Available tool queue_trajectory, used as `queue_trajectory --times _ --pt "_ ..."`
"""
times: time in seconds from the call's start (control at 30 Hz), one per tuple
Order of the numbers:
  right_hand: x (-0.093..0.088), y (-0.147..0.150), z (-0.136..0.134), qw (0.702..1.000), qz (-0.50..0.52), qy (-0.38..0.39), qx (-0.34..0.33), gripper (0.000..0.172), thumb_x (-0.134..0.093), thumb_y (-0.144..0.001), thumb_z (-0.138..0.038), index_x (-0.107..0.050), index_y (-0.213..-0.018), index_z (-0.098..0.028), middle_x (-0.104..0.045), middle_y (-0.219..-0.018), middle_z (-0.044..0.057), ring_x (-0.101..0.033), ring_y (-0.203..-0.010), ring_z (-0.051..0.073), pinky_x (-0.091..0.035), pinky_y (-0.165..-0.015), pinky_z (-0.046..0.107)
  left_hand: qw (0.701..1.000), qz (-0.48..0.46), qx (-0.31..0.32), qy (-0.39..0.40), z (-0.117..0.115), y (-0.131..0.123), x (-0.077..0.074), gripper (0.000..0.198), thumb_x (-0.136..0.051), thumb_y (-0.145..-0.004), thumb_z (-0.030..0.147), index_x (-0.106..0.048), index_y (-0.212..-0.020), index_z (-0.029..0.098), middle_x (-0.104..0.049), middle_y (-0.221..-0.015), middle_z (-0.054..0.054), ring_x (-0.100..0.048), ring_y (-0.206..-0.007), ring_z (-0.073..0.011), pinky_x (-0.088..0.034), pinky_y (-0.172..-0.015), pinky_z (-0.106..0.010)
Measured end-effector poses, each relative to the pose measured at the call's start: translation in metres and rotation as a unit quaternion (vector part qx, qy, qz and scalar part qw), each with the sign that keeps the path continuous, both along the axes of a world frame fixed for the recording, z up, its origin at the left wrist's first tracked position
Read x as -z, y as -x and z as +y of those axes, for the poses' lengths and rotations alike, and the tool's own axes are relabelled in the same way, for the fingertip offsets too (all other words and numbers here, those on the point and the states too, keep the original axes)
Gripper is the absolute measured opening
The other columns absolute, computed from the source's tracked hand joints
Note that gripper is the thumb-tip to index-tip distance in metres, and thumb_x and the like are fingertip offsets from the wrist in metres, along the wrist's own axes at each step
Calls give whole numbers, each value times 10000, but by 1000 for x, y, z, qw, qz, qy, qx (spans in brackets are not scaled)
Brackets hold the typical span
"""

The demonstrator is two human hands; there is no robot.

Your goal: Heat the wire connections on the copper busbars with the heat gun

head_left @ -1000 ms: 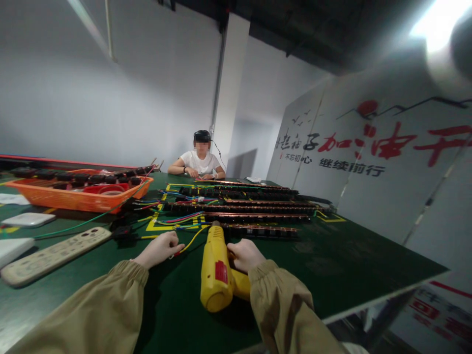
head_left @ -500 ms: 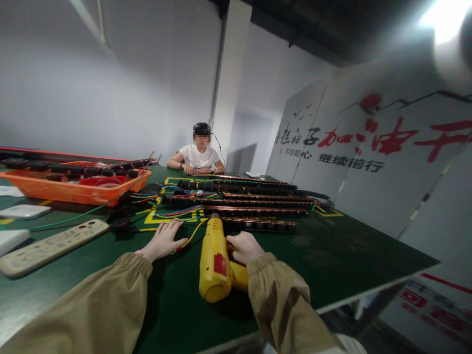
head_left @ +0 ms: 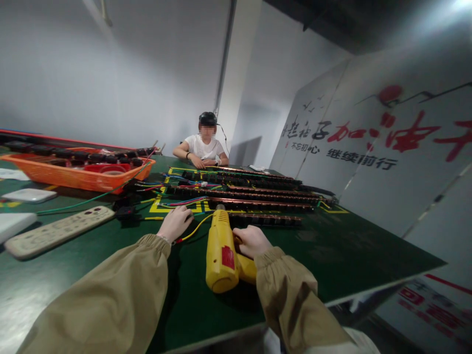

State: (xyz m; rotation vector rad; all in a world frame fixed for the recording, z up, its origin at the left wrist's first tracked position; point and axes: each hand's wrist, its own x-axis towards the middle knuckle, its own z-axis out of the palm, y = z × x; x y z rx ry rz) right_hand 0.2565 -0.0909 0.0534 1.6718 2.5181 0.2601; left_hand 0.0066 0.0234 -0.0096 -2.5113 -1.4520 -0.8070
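A yellow heat gun [head_left: 221,253] lies on the green table, its nozzle pointing away from me. My right hand [head_left: 252,241] is wrapped round its handle. My left hand [head_left: 176,223] is to the left of the gun, palm down, over the near ends of coloured wires; its fingers are drawn together and partly hidden, so what they touch is unclear. A yellow wire [head_left: 197,228] with a red end curves between my left hand and the gun. Long black strips [head_left: 258,204] with copper-coloured edges lie in rows beyond the nozzle.
An orange basket [head_left: 84,178] with black parts is at the back left. Nearer are a beige power strip [head_left: 61,232] and white boxes [head_left: 29,195]. Across the table [head_left: 332,265] sits a person [head_left: 205,147] in a white shirt, hands on the tabletop.
My left hand has shifted forward and right, and its spread fingers have drawn together. The view has tilted slightly. My right hand keeps hold of the heat gun. The person's arms have moved.
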Motion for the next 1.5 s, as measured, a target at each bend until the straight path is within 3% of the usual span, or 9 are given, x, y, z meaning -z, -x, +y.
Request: queue_trajectory --times 0.4,0.57,0.7,0.87,1.0,1.07,1.2,1.27,1.5 --pt "-2 -11 -16 1000 1 -1 10 246 -505 -891 -371 -572 -941 -139 -594 -841 8 -575 -784 134 -457 -803 363 996 10 -41 -76 -15 3 -11 311 -413 -860 419 -614 -794 190 -648 -875 -64 -599 -830 -207 -367 -769 -320" --pt "-2 -8 -15 1000 -11 0 8 252 -504 -892 -376 -574 -938 -139 -593 -822 5 -576 -769 131 -462 -793 359 993 17 -110 -24 -15 3 -13 443 -403 -823 549 -576 -655 177 -644 -695 -75 -611 -716 -240 -355 -686 -324" --pt "0 -4 -11 1000 -18 0 -12 257 -503 -891 -380 -573 -935 -137 -592 -816 4 -576 -766 131 -463 -787 357 988 -24 -148 44 -17 5 -19 457 -419 -775 611 -601 -730 194 -654 -738 -82 -613 -712 -255 -334 -569 -275" --pt "5 12 -2 999 -13 3 -53 273 -498 -889 -395 -569 -961 -142 -593 -820 4 -575 -777 137 -449 -806 366 970 -70 -205 111 -18 13 -26 514 -495 -662 692 -619 -735 198 -651 -757 -99 -605 -742 -270 -335 -547 -257" --pt "7 24 6 998 -10 2 -68 299 -493 -885 -419 -568 -980 -146 -596 -839 11 -574 -800 147 -438 -813 370 968 -157 -149 125 -12 22 -22 452 -565 -613 640 -604 -657 193 -612 -663 -54 -569 -665 -207 -329 -530 -236" --pt "8 26 8 997 -11 -1 -71 309 -493 -882 -429 -567 -982 -146 -596 -839 12 -573 -800 148 -435 -818 373 951 -258 -84 150 -8 27 -19 423 -563 -619 602 -581 -657 181 -571 -597 -24 -528 -574 -158 -333 -505 -225" --pt "8 27 9 997 -11 -8 -74 307 -499 -880 -423 -566 -986 -143 -595 -826 9 -574 -784 144 -437 -819 374 844 -464 -39 265 -3 34 -17 374 -576 -612 501 -533 -764 162 -525 -546 22 -438 -433 -94 -334 -434 -208" --pt "7 28 9 997 -10 -11 -74 306 -501 -879 -421 -566 -985 -142 -596 -828 11 -574 -783 144 -439 -815 373 812 -508 -35 286 -4 35 -18 332 -584 -610 422 -520 -798 155 -531 -555 26 -437 -442 -82 -340 -432 -194" --pt "5 39 11 996 -8 -13 -84 303 -505 -879 -415 -565 -995 -142 -600 -847 15 -578 -793 144 -445 -815 373 790 -538 -20 295 -6 34 -19 278 -469 -637 258 -494 -885 136 -539 -572 19 -481 -465 -88 -336 -433 -183"
